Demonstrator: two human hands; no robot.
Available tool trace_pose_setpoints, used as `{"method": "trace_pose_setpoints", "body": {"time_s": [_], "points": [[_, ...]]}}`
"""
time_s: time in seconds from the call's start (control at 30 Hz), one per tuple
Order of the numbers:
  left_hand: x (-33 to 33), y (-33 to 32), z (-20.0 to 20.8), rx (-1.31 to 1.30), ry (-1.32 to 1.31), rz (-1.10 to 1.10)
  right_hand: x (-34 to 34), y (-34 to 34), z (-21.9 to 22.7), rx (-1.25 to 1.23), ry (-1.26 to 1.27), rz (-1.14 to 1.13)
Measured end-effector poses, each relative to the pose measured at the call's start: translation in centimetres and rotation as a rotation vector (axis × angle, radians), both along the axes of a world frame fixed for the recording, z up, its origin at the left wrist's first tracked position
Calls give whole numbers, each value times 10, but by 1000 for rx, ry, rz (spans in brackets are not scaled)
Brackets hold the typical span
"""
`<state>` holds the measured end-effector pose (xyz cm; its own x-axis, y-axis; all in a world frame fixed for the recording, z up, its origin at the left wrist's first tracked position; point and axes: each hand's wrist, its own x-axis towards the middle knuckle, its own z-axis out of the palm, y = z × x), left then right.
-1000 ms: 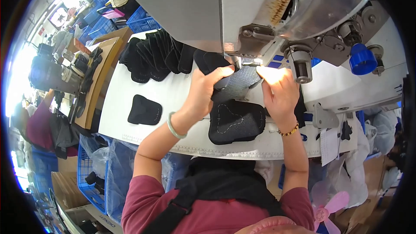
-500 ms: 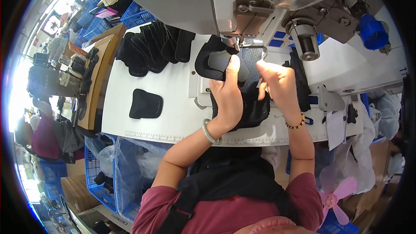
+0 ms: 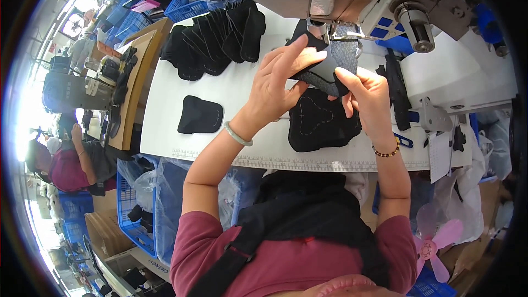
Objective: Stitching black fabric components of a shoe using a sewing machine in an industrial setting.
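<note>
A black fabric piece (image 3: 315,81) with a grey inner face lies curved under the needle area of a sewing machine (image 3: 329,28). My right hand (image 3: 367,92) pinches its right edge between thumb and fingers. On its left side, my left hand (image 3: 278,78) rests with fingers stretched apart, one pointing up beside the presser foot and another lying across the piece. Behind the piece shows a textured grey sheet (image 3: 344,55). Just below both hands sits a stack of black fabric pieces (image 3: 322,126), the top one marked with a pale stitched outline.
A row of overlapping black pieces (image 3: 214,41) lies at the back left of the white table (image 3: 165,137), with a single black piece (image 3: 200,114) nearer me. A ruler strip (image 3: 308,164) runs along the front edge. Blue baskets (image 3: 135,217) and a pink fan (image 3: 429,248) stand below.
My left hand has shifted left and spread its fingers. My right hand has moved down and now pinches the fabric's edge. The piece has been tilted, uncovering the stack below.
</note>
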<state>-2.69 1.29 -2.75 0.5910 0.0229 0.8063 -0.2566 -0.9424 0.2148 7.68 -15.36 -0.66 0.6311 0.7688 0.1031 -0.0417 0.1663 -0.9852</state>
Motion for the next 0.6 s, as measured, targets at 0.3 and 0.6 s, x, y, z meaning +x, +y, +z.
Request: {"method": "trace_pose_setpoints", "body": {"time_s": [0.3,0.6], "points": [[2,-2,-5,-154,-84,-80,18,-17,-25,186,-1305,-503],[3,-2,-2,-156,-49,-28,23,-14,-23,256,-1537,-364]]}}
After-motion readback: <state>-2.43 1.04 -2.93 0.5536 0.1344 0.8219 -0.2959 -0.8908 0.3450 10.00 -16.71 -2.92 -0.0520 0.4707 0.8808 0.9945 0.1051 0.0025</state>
